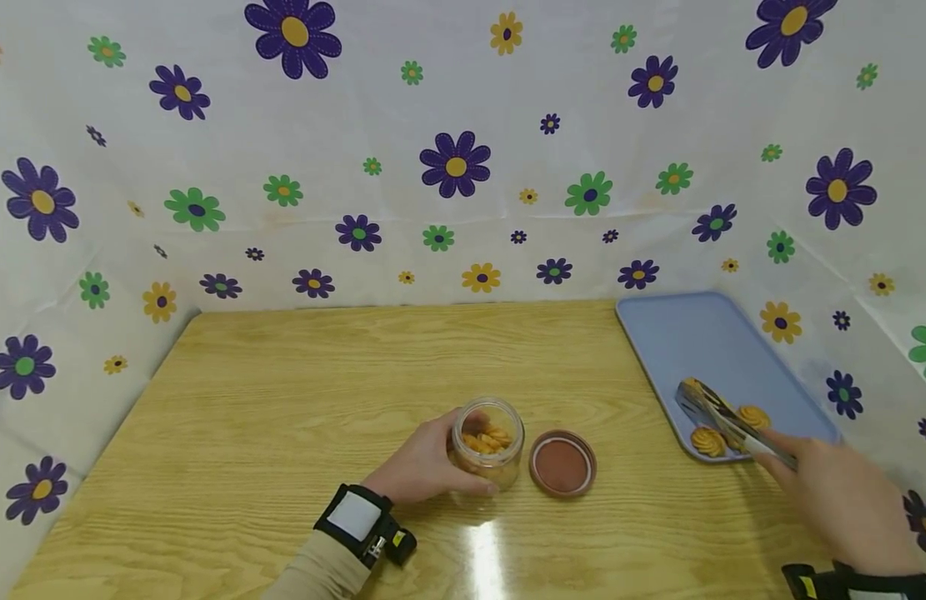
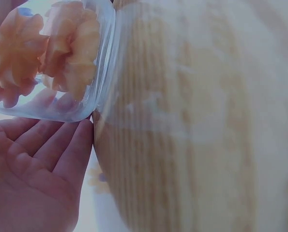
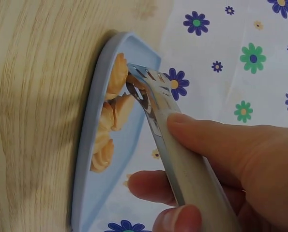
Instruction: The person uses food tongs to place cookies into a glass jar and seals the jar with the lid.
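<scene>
My left hand (image 1: 425, 462) holds a clear glass jar (image 1: 509, 473) round its side, thumb in front and fingers behind. Swirled cookies (image 1: 487, 439) lie inside the uncovered jar; the left wrist view shows some cookies (image 2: 68, 53) through its wall. Metal serving tongs (image 1: 736, 423) are gripped in my right hand (image 1: 845, 492), their slotted heads reaching down over the tray. Piped cookies (image 3: 102, 157) lie along the near-left side of the blue tray (image 1: 680, 329). The tong tips are right at the cookie (image 3: 117, 76) farthest along.
A reddish-brown jar lid (image 1: 563, 465) lies on the wooden table (image 1: 320, 375) just right of the jar. The tray stands at the table's right side. A white cloth (image 1: 508, 100) printed with flowers walls the back and both sides.
</scene>
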Motion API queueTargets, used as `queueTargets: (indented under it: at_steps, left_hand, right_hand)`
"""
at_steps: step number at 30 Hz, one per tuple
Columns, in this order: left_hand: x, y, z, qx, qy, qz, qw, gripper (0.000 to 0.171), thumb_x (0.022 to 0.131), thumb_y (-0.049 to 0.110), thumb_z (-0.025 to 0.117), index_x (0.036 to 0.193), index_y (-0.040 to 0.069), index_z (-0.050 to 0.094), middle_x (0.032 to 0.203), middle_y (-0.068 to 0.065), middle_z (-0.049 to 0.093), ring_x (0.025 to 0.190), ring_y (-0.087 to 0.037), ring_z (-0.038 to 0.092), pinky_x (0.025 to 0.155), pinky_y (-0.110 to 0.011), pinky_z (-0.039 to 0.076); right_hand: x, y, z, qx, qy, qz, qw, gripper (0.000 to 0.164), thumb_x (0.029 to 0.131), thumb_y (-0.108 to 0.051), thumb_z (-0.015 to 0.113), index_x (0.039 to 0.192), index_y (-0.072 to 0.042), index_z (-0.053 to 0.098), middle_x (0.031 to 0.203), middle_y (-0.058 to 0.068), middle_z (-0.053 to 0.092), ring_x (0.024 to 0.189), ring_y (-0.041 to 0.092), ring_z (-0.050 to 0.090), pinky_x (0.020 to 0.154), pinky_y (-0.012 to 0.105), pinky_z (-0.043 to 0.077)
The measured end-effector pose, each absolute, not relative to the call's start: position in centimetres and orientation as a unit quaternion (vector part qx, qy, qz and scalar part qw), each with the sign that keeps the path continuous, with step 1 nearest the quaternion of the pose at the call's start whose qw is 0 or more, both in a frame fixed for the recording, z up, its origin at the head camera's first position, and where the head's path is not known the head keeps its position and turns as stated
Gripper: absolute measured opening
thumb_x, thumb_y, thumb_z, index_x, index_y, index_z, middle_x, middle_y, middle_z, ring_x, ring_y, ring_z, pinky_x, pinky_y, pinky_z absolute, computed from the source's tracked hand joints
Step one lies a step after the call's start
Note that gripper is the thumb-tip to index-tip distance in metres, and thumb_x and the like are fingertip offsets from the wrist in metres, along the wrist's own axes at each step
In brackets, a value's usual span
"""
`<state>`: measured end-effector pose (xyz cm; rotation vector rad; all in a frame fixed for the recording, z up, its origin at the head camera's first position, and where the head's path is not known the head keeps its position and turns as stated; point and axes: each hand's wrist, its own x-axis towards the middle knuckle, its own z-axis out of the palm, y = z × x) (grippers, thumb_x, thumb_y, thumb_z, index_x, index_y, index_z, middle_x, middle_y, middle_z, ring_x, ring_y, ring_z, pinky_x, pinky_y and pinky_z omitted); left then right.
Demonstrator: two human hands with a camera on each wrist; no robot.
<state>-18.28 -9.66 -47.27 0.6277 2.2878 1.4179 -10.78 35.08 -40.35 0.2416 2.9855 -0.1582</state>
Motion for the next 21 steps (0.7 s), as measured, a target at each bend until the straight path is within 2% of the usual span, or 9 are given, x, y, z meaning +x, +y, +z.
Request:
queueTargets:
  at_steps: [2, 5, 10, 14, 16, 18, 21]
  left_hand:
    - [-18.3, -9.6, -47.2, 0.223, 0.813, 0.504, 0.188, 0.087, 0.070, 0.039, 0.092, 0.144, 0.018, 0.050, 0.135, 0.010, 0.057, 0.125, -0.009, 0.054, 0.110, -0.040, 0.042]
    - [-18.2, -9.6, -47.2, 0.223, 0.813, 0.503, 0.190, 0.087, 0.071, 0.039, 0.092, 0.144, 0.019, 0.049, 0.135, 0.010, 0.057, 0.125, -0.009, 0.054, 0.110, -0.039, 0.042]
    - [-18.3, -9.7, -47.2, 0.223, 0.812, 0.503, 0.193, 0.088, 0.070, 0.039, 0.092, 0.144, 0.019, 0.049, 0.136, 0.010, 0.057, 0.125, -0.009, 0.054, 0.109, -0.039, 0.042]
    - [-18.3, -9.8, -47.2, 0.224, 0.812, 0.503, 0.193, 0.088, 0.070, 0.040, 0.091, 0.145, 0.019, 0.049, 0.136, 0.010, 0.057, 0.126, -0.009, 0.054, 0.110, -0.039, 0.042]
    - [-18.3, -9.8, -47.2, 0.225, 0.813, 0.502, 0.192, 0.088, 0.070, 0.040, 0.091, 0.145, 0.019, 0.049, 0.136, 0.010, 0.057, 0.126, -0.009, 0.054, 0.110, -0.039, 0.042]
    - [-18.3, -9.8, -47.3, 0.225, 0.814, 0.501, 0.190, 0.088, 0.070, 0.040, 0.091, 0.145, 0.019, 0.049, 0.136, 0.010, 0.057, 0.126, -0.009, 0.054, 0.110, -0.039, 0.042]
    - [-18.3, -9.8, -47.3, 0.225, 0.815, 0.499, 0.189, 0.089, 0.070, 0.040, 0.091, 0.145, 0.019, 0.049, 0.136, 0.010, 0.057, 0.125, -0.008, 0.054, 0.109, -0.039, 0.042]
  right_hand:
    - [-10.7, 34.9, -40.3, 0.085, 0.992, -0.054, 0.070, 0.052, 0.099, -0.033, 0.061, 0.133, 0.007, 0.057, 0.074, 0.016, 0.060, 0.061, 0.023, 0.051, 0.052, 0.035, 0.034]
    - [-10.2, 34.5, -40.3, 0.080, 0.994, -0.061, 0.053, 0.053, 0.101, -0.033, 0.058, 0.138, 0.005, 0.054, 0.060, 0.005, 0.046, 0.052, 0.019, 0.046, 0.048, 0.031, 0.029]
    - [-9.2, 33.0, -39.6, 0.047, 0.996, -0.067, -0.038, 0.052, 0.103, -0.035, 0.056, 0.142, -0.002, 0.053, 0.049, 0.000, 0.036, 0.042, 0.017, 0.032, 0.041, 0.029, 0.024]
    - [-8.8, 30.9, -37.9, 0.022, 0.989, -0.079, -0.121, 0.047, 0.100, -0.033, 0.062, 0.139, -0.008, 0.059, 0.050, -0.002, 0.035, 0.042, 0.016, 0.028, 0.041, 0.028, 0.020]
    - [-8.8, 29.9, -37.0, 0.007, 0.984, -0.090, -0.150, 0.046, 0.098, -0.033, 0.064, 0.138, -0.011, 0.061, 0.050, -0.004, 0.037, 0.042, 0.014, 0.028, 0.040, 0.027, 0.019]
    - [-8.7, 28.9, -36.1, -0.006, 0.980, -0.112, -0.162, 0.045, 0.099, -0.035, 0.064, 0.139, -0.015, 0.061, 0.053, -0.005, 0.046, 0.043, 0.013, 0.028, 0.041, 0.027, 0.019]
    - [-8.6, 27.6, -34.9, -0.026, 0.971, -0.159, -0.178, 0.044, 0.098, -0.035, 0.064, 0.140, -0.020, 0.061, 0.071, 0.005, 0.069, 0.044, 0.008, 0.033, 0.043, 0.026, 0.023]
